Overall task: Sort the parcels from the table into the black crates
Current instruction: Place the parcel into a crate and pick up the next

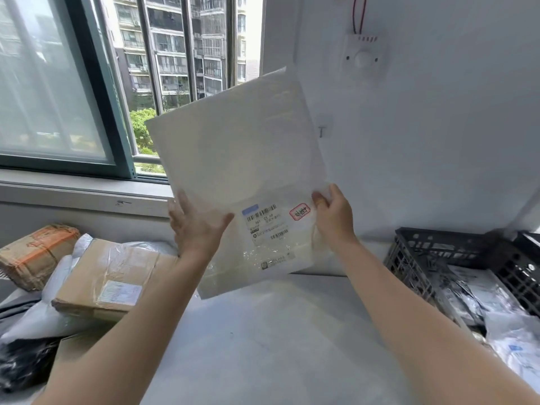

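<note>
Item 1: large flat white plastic mailer parcel [233, 159], which you hold up tilted, well clear of the white table top [277, 346], w/ the barcode label [264, 222] facing you. L hand [195, 229] grips the lower-left edge, thumb spread across the front, fingers straight along the edge. R hand [336, 217] pinches the right edge, thumb on front, other fingers hidden behind. Item 2: black perforated plastic crate [409, 258] to your right, holding white poly bags [496, 299]. Item 3: brown taped cardboard box [108, 282] at table left, w/ an orange-taped cardboard parcel [38, 252] just beyond it.
</note>
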Action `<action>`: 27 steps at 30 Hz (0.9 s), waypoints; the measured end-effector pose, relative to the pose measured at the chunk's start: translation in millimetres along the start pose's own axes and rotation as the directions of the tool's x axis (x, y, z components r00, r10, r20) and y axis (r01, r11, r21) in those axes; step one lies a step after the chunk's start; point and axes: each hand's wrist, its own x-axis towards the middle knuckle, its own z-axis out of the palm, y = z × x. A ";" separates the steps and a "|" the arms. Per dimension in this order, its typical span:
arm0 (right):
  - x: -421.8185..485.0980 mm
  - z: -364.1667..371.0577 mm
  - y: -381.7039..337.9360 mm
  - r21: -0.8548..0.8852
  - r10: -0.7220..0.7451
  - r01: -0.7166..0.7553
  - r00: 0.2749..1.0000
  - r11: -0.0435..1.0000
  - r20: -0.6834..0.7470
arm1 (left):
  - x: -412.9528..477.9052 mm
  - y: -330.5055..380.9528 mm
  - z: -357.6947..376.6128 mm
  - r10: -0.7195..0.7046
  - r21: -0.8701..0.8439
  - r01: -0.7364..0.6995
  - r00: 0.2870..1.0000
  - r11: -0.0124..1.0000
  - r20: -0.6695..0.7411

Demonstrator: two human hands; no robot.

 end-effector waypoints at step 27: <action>-21.7 -39.0 -12.0 0.058 0.038 -0.032 0.993 0.998 -0.115 | -11.2 46.4 -52.0 0.050 -0.564 -0.038 0.999 0.825 0.005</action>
